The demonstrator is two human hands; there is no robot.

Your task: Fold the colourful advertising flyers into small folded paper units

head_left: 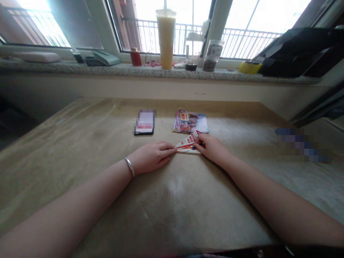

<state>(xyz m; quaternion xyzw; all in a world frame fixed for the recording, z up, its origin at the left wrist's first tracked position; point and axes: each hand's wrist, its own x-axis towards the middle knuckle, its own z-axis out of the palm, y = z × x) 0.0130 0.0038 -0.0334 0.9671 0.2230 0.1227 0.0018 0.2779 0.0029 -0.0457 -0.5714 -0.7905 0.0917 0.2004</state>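
Note:
A printed paper [187, 143], folded to a pointed shape with red and white print, lies on the table between my hands. My left hand [153, 156], with a silver bangle at the wrist, rests flat with fingers stretched out; its fingertips touch the paper's left point. With curled fingers, my right hand [211, 145] pinches the upper right part of the paper and covers its right end. Just behind it lies a small stack of colourful printed flyers [197, 122]. A phone [145, 122] with a lit, blurred screen lies to the left of the stack.
The brown table [161, 211] ends at a wall below a stone windowsill [129, 71]. On the sill stand a tall cup of yellow drink [166, 39], a red jar [135, 57], a clear container [213, 55] and a black bag [292, 53]. A blurred strip [302, 145] lies at right.

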